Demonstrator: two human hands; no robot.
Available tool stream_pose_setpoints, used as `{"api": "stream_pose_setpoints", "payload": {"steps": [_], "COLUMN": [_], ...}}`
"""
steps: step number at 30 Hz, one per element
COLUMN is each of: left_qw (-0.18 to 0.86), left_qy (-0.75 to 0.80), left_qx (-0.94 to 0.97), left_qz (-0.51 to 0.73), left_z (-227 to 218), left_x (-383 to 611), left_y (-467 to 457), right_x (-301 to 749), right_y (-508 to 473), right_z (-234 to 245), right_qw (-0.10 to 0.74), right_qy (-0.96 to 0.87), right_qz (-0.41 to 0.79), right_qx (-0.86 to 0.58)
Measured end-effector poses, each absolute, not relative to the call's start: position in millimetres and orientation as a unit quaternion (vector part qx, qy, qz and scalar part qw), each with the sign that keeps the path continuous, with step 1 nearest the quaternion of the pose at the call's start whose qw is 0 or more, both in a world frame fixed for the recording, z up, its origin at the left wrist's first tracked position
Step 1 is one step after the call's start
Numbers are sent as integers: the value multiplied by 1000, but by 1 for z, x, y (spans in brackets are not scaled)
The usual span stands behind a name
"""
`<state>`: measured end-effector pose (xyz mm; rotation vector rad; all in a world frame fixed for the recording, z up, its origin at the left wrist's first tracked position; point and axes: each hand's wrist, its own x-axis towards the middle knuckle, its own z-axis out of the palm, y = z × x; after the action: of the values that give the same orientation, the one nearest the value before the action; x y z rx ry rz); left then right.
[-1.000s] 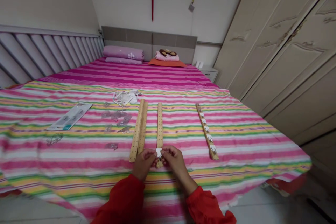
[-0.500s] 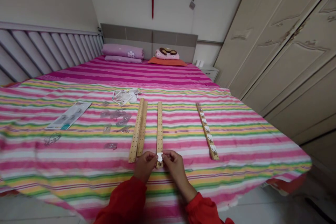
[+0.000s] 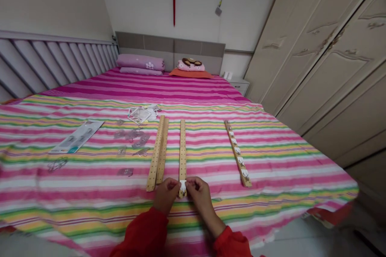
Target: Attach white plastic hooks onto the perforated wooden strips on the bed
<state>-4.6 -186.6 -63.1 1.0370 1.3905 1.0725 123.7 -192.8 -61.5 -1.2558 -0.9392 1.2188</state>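
Note:
A bed with a striped pink, yellow and green sheet [image 3: 271, 160] fills the view. My left hand [image 3: 165, 194] and my right hand [image 3: 199, 193] are closed, pinching a small white hook [image 3: 183, 185] at the near end of the middle wooden strip [image 3: 182, 148]. Two more wooden strips [image 3: 158, 150] lie side by side just to the left. To the right lies a wooden strip with several white hooks [image 3: 237, 151] fitted along it. Red sleeves cover both arms.
Clear hooks [image 3: 132, 136] are scattered left of the strips, with a heap of packaging [image 3: 142, 113] behind them and a flat card pack [image 3: 77, 136] further left. Pillows [image 3: 140, 63] lie at the headboard. A cream wardrobe [image 3: 331, 56] stands along the right side.
Both hands have moved slightly toward me and down along the middle strip's near end, still pinching the white hook. The view has shifted a little.

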Motion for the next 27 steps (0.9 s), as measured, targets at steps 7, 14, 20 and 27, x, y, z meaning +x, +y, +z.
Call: {"api": "stream_pose_setpoints", "payload": {"steps": [7, 14, 20, 27], "left_qw": [516, 478, 475, 529], "left_qy": [586, 592, 582, 596], "left_qx": [424, 450, 471, 418], "left_qz": [459, 467, 462, 437], "left_z": [-67, -78, -67, -68], "left_x": [-4, -9, -3, 4], "left_y": [-187, -186, -190, -182], "right_x": [121, 118, 114, 107], "right_y": [-190, -195, -201, -191], "right_z": [-67, -64, -69, -84], "right_qw": [556, 576, 529, 508], "right_qy": [-391, -378, -357, -330], "right_qz": [515, 499, 562, 582], "right_qx": [-522, -525, -526, -543]}}
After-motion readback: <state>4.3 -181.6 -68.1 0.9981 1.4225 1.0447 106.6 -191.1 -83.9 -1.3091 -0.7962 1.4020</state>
